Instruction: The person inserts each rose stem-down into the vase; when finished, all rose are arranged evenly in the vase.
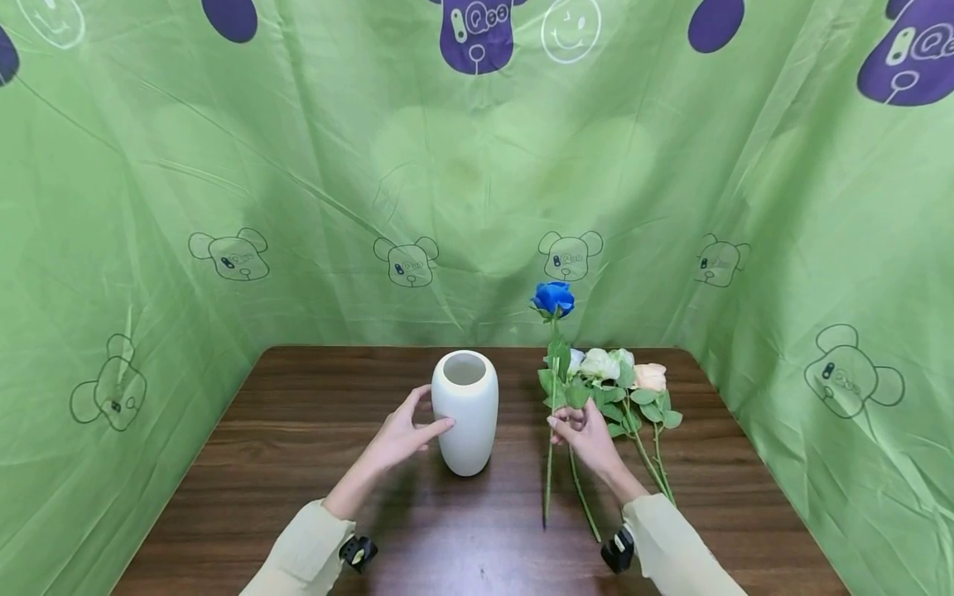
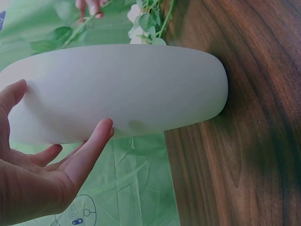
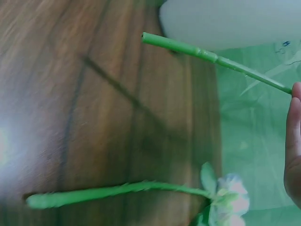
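A tall white vase (image 1: 471, 422) stands upright mid-table, its round mouth open at the top. My left hand (image 1: 402, 432) holds the vase at its left side, thumb across the front; the left wrist view shows fingertips (image 2: 104, 126) against the smooth wall. To the right of the vase, my right hand (image 1: 589, 434) pinches the green stem of a blue rose (image 1: 553, 299) between thumb and fingers. The rose is upright, bloom at the top. In the right wrist view the cut stem end (image 3: 162, 41) hangs over the table, casting a shadow there.
Several white and pale roses (image 1: 599, 364) and a peach rose (image 1: 651, 377) lie on the right of the dark wooden table (image 1: 313, 430). Their stems (image 1: 585, 497) point towards me. Green printed cloth (image 1: 477, 182) hangs behind and on both sides.
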The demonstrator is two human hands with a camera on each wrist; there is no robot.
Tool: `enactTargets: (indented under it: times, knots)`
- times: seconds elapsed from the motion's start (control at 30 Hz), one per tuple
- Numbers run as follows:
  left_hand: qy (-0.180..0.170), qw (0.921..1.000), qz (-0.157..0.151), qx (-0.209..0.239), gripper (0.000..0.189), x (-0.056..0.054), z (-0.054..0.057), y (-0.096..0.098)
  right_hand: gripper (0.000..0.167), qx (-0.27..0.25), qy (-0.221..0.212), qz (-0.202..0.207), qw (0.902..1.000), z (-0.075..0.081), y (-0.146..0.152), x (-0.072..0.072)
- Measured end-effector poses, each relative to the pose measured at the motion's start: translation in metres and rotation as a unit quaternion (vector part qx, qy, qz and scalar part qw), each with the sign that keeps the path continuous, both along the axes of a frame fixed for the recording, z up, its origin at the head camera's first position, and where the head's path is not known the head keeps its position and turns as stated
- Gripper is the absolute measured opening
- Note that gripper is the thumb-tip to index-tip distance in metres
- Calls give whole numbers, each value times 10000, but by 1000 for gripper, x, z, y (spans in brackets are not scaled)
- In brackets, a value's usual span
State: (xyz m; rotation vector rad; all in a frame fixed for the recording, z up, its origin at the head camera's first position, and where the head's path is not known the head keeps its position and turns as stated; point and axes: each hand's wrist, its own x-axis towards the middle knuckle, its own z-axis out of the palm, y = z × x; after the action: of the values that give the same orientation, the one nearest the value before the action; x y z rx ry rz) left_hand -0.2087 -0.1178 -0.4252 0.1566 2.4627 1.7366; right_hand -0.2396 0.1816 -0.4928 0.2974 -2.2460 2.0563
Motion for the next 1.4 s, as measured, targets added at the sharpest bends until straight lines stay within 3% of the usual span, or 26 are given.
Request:
enactTargets:
  times: [0.2, 0.4, 0.47, 0.6, 0.7, 0.87, 0.97, 1.03, 1.17, 1.4]
  knots:
    - [-16, 10000, -13, 42, 69, -4, -8, -2, 30, -444, 619, -5, 9971, 25, -12, 0]
    - [49, 9999, -46, 98, 69, -4, -8, -2, 20, -1358, 1255, -213, 9825, 58, -26, -2]
    - [77, 9999, -62, 113, 67, -1, -3, -1, 14, -1673, 1331, -362, 9762, 68, -30, -4]
    - [128, 9998, -98, 67, 63, 10, 17, 2, 6, -2351, 1312, -579, 9613, 89, -38, -10]
    - [113, 9999, -104, 35, 61, 16, 27, 4, 12, -2664, 1315, -554, 9532, 105, -42, -14]
    - [64, 9999, -123, 69, 61, 16, 27, 4, 31, -3131, 1503, -506, 9364, 127, -49, -18]
    - [68, 9998, -131, 92, 61, 15, 27, 4, 36, -3432, 1664, -608, 9224, 138, -55, -22]
    - [86, 9999, -116, 72, 61, 15, 27, 4, 36, -3474, 1766, -712, 9182, 144, -60, -25]
    - [109, 9999, -118, 24, 61, 15, 27, 4, 26, -3224, 1957, -863, 9221, 150, -68, -31]
    - [61, 9998, -144, 116, 61, 14, 25, 4, 44, -2288, 2247, -708, 9445, 143, -84, -34]
